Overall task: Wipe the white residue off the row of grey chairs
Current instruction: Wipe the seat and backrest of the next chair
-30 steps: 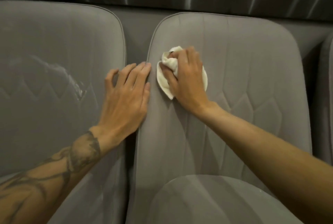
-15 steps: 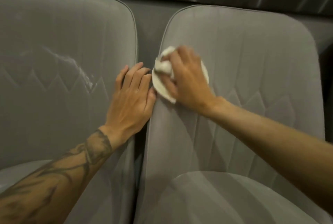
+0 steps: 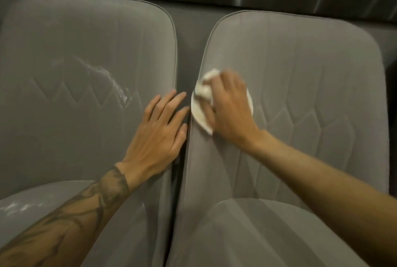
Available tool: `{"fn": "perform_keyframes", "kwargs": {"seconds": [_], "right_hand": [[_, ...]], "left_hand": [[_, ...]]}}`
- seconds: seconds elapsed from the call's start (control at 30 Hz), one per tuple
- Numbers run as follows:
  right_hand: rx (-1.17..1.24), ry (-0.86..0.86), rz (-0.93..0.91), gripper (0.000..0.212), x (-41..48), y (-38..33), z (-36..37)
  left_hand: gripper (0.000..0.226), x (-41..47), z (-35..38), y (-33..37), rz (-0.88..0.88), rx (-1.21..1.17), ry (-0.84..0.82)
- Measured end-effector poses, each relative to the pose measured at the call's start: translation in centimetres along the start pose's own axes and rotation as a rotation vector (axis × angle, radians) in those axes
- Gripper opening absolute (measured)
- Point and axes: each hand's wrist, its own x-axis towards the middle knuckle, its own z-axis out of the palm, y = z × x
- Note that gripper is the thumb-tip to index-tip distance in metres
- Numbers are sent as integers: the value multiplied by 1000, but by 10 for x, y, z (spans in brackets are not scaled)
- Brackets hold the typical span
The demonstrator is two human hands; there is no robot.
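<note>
White cloth [image 3: 200, 114] is gripped by right hand [image 3: 231, 114] on right chair [image 3: 300, 69]. Left hand [image 3: 159, 135], fingers straight, is laid flat at its nine o'clock.

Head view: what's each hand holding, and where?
Right hand grips the white cloth at its bunched top; left hand holds nothing, flat on the left chair.

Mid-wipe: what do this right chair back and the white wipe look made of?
Right chair back: looks like matte grey fabric upholstery, given stitched quilted seams and no shine. White wipe in the right hand: probably soft cloth or paper; it crumples, but blur leaves it open.
</note>
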Motion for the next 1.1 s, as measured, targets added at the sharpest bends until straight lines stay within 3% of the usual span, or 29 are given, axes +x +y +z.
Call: {"fn": "perform_keyframes", "kwargs": {"seconds": [0.1, 0.17, 0.37, 0.43, 0.6, 0.67, 0.87, 1.0, 1.1], "right_hand": [[-104, 82, 215, 38, 71, 13, -1], [-108, 80, 277, 39, 72, 8, 3], [137, -178, -27, 30, -93, -57, -1], [116, -195, -42, 29, -95, -52, -3], [34, 36, 335, 30, -2, -21, -3], [71, 13, 352, 29, -13, -26, -1], [213, -358, 307, 27, -152, -83, -18], [224, -610, 123, 32, -199, -110, -35], [195, -793, 268, 36, -219, -86, -52]], "left_hand": [[44, -17, -3, 0, 13, 34, -26], [41, -25, -4, -1, 27, 9, -35], [42, -57, -10, 5, 47, -10, -108], [43, -67, -13, 9, 50, 5, -127], [47, -82, -14, 20, 21, 59, -171], [47, -87, -12, 23, 13, 52, -171], [52, -105, -13, 36, -45, 9, -192], [52, -119, -20, 67, -248, -119, -165], [59, -125, -25, 92, -379, -155, -186]]}}
